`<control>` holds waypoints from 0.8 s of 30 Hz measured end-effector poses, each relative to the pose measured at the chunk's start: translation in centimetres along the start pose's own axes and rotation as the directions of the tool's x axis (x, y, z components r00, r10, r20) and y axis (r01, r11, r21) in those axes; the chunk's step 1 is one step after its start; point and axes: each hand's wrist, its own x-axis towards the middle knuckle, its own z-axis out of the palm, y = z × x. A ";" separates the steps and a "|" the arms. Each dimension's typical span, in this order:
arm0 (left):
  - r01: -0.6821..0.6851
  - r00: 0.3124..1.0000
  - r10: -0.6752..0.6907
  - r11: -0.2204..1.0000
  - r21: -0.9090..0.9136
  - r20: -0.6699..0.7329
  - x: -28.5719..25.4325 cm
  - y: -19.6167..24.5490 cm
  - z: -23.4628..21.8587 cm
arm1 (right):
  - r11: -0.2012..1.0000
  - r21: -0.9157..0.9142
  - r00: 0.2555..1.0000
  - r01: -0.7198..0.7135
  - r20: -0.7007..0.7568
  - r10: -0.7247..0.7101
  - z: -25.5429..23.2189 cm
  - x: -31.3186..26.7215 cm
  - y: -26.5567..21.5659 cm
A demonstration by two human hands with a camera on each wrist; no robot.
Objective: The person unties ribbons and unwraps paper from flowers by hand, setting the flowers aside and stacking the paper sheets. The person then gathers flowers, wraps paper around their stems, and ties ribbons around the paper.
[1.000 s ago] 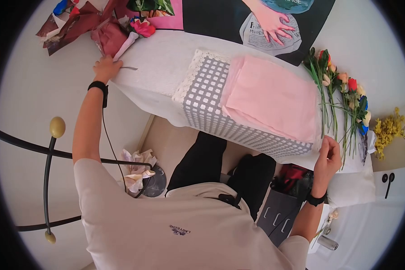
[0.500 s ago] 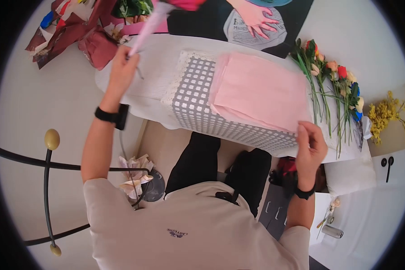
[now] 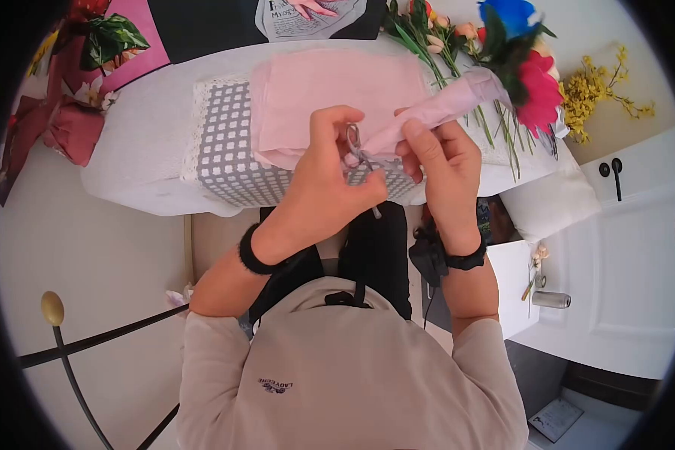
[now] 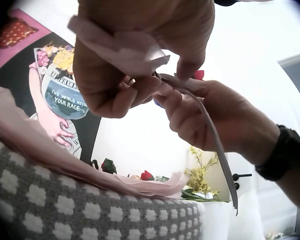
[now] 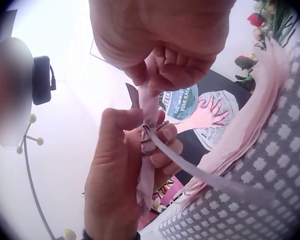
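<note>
In the head view, a pink artificial flower (image 3: 538, 94) wrapped in pale pink paper (image 3: 457, 101) is held above the table, its bloom toward the right. My left hand (image 3: 326, 180) grips the narrow lower end of the wrap, where a thin grey ribbon (image 3: 357, 146) is tied in loops. My right hand (image 3: 454, 161) pinches the wrap just beyond the knot. In the right wrist view the left hand (image 5: 120, 155) curls round the wrapped stem below the right hand (image 5: 162, 45), and one ribbon tail (image 5: 200, 172) hangs loose.
Pink paper sheets (image 3: 322, 86) lie on a grey-and-white checked cloth (image 3: 229, 135) over the white-covered table (image 3: 139, 150). Loose flowers (image 3: 435, 37) lie at the right, yellow sprigs (image 3: 592, 86) beyond them. A maroon-wrapped bouquet (image 3: 75, 131) stands at the left.
The left hand has lifted the wrapped flower from the left and brought it to the middle. The right hand has left the pink sheets' edge and now grips the wrap. The view has shifted right.
</note>
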 end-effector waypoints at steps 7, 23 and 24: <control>0.302 0.951 -0.271 0.916 -0.266 0.147 -1.0 -0.9 -1.8 | 0.999 0.048 0.996 0.017 -0.085 -0.013 -0.2 0.7 0.2; 0.354 0.935 -0.321 0.873 -0.334 0.152 -1.5 -0.7 -1.0 | 0.885 -0.431 0.981 0.173 0.157 -0.115 0.4 -1.0 0.4; 0.354 0.935 -0.321 0.873 -0.335 0.151 -1.5 -1.3 -1.2 | 0.903 -0.392 0.984 0.174 0.114 -0.140 0.1 -1.1 0.5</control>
